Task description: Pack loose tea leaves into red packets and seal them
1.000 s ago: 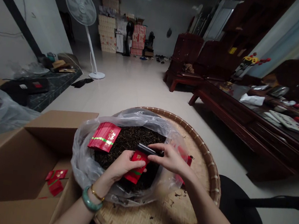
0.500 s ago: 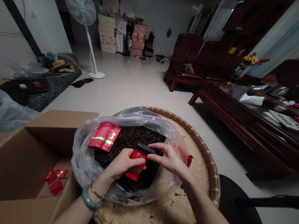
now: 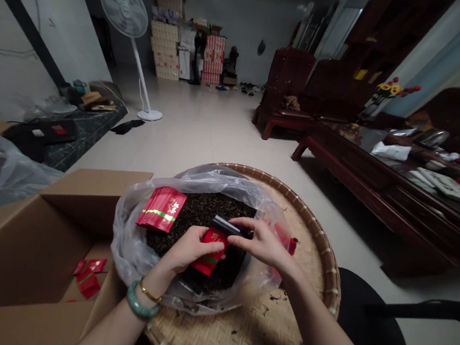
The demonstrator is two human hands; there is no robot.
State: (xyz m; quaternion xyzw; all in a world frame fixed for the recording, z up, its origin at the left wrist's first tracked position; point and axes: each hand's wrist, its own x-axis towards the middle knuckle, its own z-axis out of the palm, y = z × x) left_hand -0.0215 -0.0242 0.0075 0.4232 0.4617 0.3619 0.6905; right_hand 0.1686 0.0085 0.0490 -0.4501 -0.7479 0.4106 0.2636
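Note:
My left hand (image 3: 195,250) is closed on a red tea packet (image 3: 208,263) with a green band, thumb across its front. Between my right hand's (image 3: 259,239) fingers and thumb is a black handheld bag sealer (image 3: 224,225), lying across the packet's top edge. Whether its jaws are pressed together I cannot tell. Both hands are above loose dark tea leaves (image 3: 205,205) in a clear plastic bag (image 3: 128,265). A fanned stack of flat red packets (image 3: 162,209) rests on the leaves at the left.
The bag sits on a round woven bamboo tray (image 3: 232,336). Left of it stands an open cardboard box (image 3: 4,257) with a few red packets (image 3: 88,284) inside. A black stand base (image 3: 378,333) is at the right, a wooden table (image 3: 362,182) beyond, and a white fan (image 3: 124,8) farther back.
The bag sealer has rolled slightly in my right hand, so a paler strip on its upper side shows. My left hand keeps its hold on the packet.

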